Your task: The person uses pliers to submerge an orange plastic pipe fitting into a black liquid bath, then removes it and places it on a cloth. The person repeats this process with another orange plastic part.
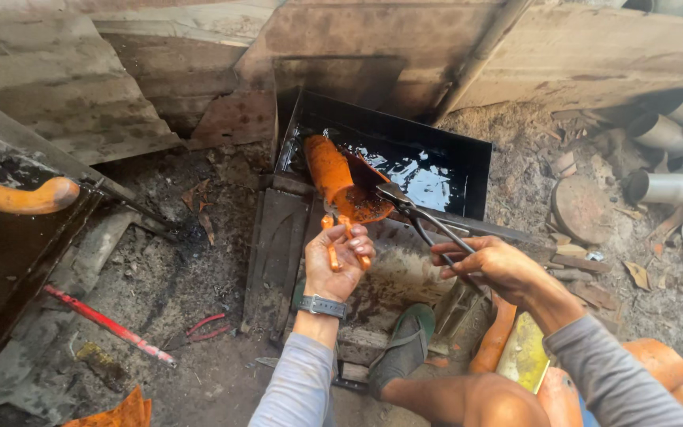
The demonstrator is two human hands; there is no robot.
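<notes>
A black metal tray (480, 162) holds dark, shiny liquid. An orange pipe piece (327, 164) with a flared, blackened end lies partly in it, tilted over the tray's near edge. My left hand (340, 267), with a grey watch on the wrist, is closed around orange-handled pliers (347, 237) that bite the pipe's near end. My right hand (490, 265) grips dark metal pliers (424, 220) whose jaws clamp the flared rim from the right.
A curved orange pipe (24, 198) rests on a dark tray at the left. A red rod (108, 324) and red-handled pliers (203, 326) lie on the dirt. Grey pipes (669, 188) are stacked at the right. My sandalled foot (405, 344) and orange pipe pieces (658, 360) are below.
</notes>
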